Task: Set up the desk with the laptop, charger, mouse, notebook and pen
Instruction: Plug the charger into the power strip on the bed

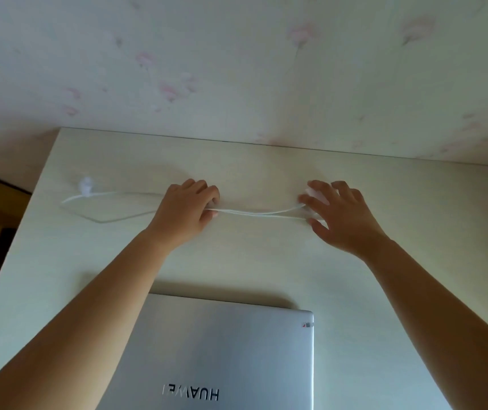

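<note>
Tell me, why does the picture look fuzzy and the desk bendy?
Head view: soft all over, the pink-flowered wallpaper smeared; the wide lens bows the pale wooden desk edges; the closed silver laptop shows mild sheen; faint shadows under both forearms.

Pale wood-grain desk, pushed right up against the wall at its far edge. A closed silver laptop lies flat on the near part, logo facing away. Further back a white charger cable runs across the top, looping at the left, where a small white plug bit sits near the desk's left edge.
</note>
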